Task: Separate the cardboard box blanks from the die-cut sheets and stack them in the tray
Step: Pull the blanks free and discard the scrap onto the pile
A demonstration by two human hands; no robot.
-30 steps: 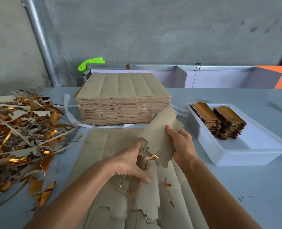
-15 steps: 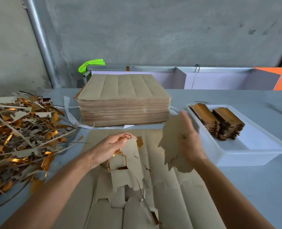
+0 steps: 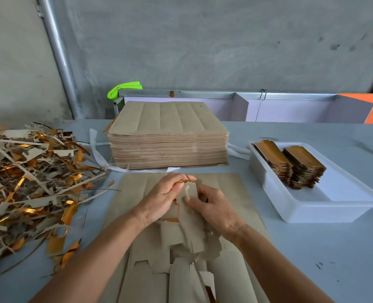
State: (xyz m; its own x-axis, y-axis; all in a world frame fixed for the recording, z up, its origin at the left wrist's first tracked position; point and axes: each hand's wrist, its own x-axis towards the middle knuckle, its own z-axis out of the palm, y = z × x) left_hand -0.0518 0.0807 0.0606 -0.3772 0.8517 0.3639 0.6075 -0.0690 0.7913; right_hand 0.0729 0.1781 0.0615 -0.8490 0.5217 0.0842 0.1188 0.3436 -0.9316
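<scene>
A grey-brown die-cut sheet (image 3: 231, 189) lies flat on the table in front of me, partly torn. Both hands meet above its middle on loose box blanks (image 3: 192, 217). My left hand (image 3: 163, 200) pinches the top edge of a blank along with a thin scrap strip. My right hand (image 3: 214, 208) holds the blanks from the right side. A tall stack of uncut sheets (image 3: 168, 141) stands behind. The white tray (image 3: 312, 206) at the right holds two stacks of gold-faced blanks (image 3: 290, 165).
A big heap of grey and gold waste strips (image 3: 28, 176) covers the table's left side. White strapping (image 3: 98, 154) lies under the tall stack. A metal-edged partition (image 3: 246, 106) and a green cloth (image 3: 124, 88) sit at the back against the concrete wall.
My right hand, which had carried a torn-off blank toward the tray side, has come back to the centre. Both hands now meet on the blanks over the sheet.
</scene>
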